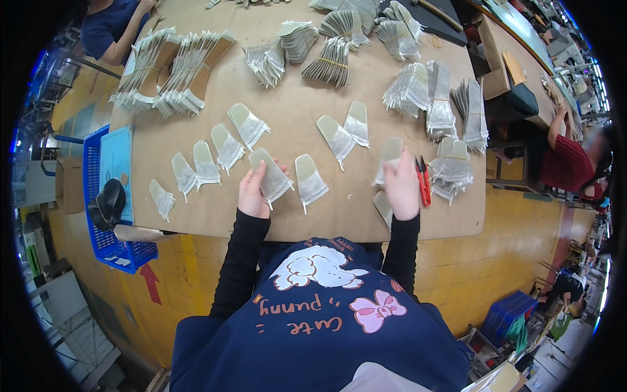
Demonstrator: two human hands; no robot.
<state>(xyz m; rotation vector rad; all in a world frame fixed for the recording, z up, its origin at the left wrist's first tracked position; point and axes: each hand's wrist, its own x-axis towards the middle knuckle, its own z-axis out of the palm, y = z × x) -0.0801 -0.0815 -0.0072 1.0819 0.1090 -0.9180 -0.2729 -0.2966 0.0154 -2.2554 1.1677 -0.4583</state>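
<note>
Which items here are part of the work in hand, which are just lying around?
In use:
- left hand holding a tongue-shaped piece
- right hand on another piece
- loose pieces laid out
- banded bundles

Lying about:
- red snips
- blue crate
- black cap

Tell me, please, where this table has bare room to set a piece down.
Bare table lies mid-board, between the far bundles and the row of single pieces; also the near edge between the left hand and right hand. The far and right sides are crowded with stacks.
</note>
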